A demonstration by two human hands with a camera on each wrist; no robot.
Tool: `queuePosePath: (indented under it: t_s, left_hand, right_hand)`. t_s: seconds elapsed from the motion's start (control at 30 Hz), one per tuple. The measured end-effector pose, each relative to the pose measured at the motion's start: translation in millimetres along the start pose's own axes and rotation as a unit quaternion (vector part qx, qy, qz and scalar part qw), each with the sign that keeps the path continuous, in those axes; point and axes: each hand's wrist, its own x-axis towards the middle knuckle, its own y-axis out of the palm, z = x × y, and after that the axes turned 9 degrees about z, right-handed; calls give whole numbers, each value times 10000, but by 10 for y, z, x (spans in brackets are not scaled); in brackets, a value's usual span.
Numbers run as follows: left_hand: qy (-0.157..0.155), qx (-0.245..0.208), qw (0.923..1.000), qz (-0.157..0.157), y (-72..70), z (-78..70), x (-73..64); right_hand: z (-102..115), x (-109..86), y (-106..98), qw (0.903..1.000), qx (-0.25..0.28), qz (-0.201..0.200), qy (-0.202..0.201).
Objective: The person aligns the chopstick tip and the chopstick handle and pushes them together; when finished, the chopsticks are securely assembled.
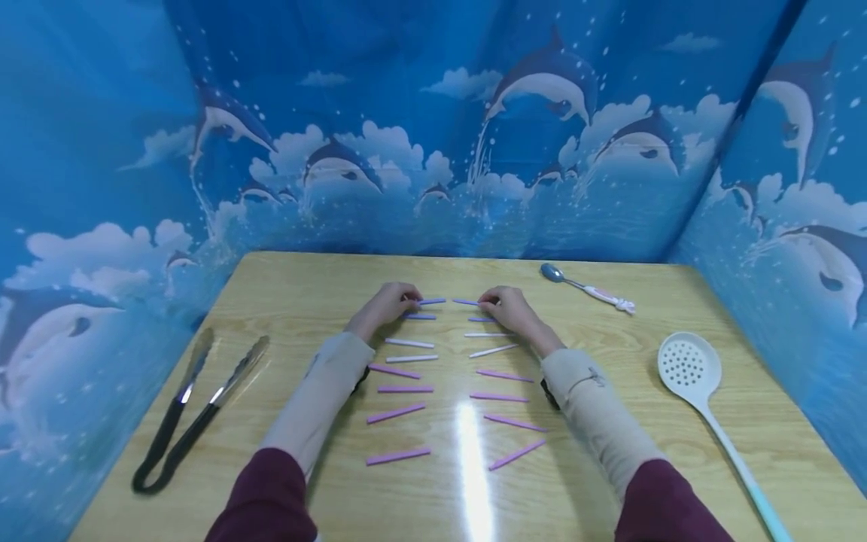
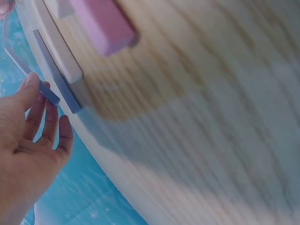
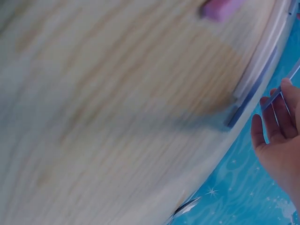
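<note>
- Pinching a blue stick (image 1: 432,301) near its outer end, the left hand (image 1: 389,305) has its thumb and index finger clamped on it; its other fingers (image 2: 50,124) curve loosely, a little apart.
- Clamped likewise, the right hand's thumb and fingertips hold a second blue stick (image 1: 465,302) by its outer end.
- Between the two sets of fingers, the held sticks point at each other, their inner ends near but apart; whether either touches the tabletop (image 1: 305,290), I cannot tell.
- Just nearer the person than the left fingers lies another blue stick (image 1: 420,317), with two white sticks (image 1: 409,343) and four pink sticks (image 1: 405,389) beyond it in a column toward the person.
- On the near side of the right fingers, a matching column runs down: a blue stick (image 1: 482,320), two white ones and four pink ones, the nearest tilted most.
- Well to the left of the left fingers rest black-handled tongs (image 1: 193,436), arms spread.
- To the right of the right fingers lies a spoon (image 1: 603,296); farther right and nearer the person, a perforated ladle (image 1: 690,365).
</note>
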Motion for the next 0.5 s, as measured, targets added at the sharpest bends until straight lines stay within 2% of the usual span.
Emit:
queuePosePath:
  t_s: [0.2,0.5]
  left_hand:
    - [-37,-103,9999,-16,9,-26,-8]
    - [126,80,9999,-71,5,-80,7]
  right_hand:
    - [63,16,26,9999,81,-3,-126]
    - [51,11,-28,9998,34,139,-102]
